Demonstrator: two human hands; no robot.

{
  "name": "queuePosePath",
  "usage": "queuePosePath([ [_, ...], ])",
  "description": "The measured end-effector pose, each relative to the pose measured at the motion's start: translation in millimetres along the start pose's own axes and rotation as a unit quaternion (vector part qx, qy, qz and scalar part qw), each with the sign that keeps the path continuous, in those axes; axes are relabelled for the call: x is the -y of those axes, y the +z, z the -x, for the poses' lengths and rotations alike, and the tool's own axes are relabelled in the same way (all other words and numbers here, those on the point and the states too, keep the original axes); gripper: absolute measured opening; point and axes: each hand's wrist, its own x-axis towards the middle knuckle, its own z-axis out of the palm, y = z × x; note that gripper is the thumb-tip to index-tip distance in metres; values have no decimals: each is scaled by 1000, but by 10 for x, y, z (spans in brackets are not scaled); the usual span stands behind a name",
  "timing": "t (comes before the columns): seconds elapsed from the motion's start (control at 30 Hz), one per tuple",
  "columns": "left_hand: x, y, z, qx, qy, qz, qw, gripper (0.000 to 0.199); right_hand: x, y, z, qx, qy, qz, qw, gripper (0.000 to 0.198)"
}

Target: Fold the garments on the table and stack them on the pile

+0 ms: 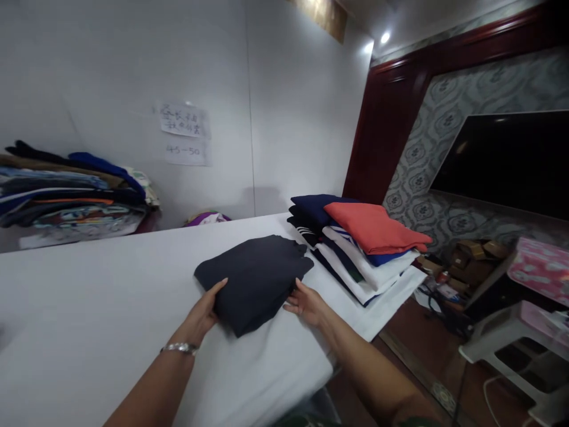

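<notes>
A folded dark grey garment [258, 279] lies over the white table in the middle of the head view, its near corner pointing towards me. My left hand [205, 309] grips its left edge, with the thumb on top and the other fingers mostly hidden beneath. At the right edge, my right hand [307, 303] pinches the cloth with the thumb uppermost, and some curled fingertips show just below the edge. Beyond my right hand stands a stack of folded clothes, with a coral-red garment [376, 228] on top and a navy garment [317, 204] beside it.
The white table [89, 308] ends at the right above a brown floor. Along the wall at left is another clothes pile [80, 190]. A plastic stool [502, 332], cardboard boxes [471, 261] and cables are at the right, under a wall-mounted television [511, 160].
</notes>
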Motion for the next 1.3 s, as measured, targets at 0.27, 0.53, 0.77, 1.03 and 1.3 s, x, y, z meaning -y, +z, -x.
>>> queuePosePath([
  [0.27,61,-26,210,-48,14,55,997,36,-69,387,-98,19,78,-141,987,46],
  [0.53,222,-185,385,-66,30,25,997,14,-131,587,-135,-15,84,-175,981,52],
  [0.77,262,-215,432,-63,44,3,997,14,-175,648,-194,-99,115,-160,975,36],
  [1.03,294,-227,513,-62,61,2,996,25,-206,644,-229,-38,103,-119,987,38],
  [1.3,278,-271,542,-47,25,10,999,41,-247,706,-305,-70,91,-124,986,19],
])
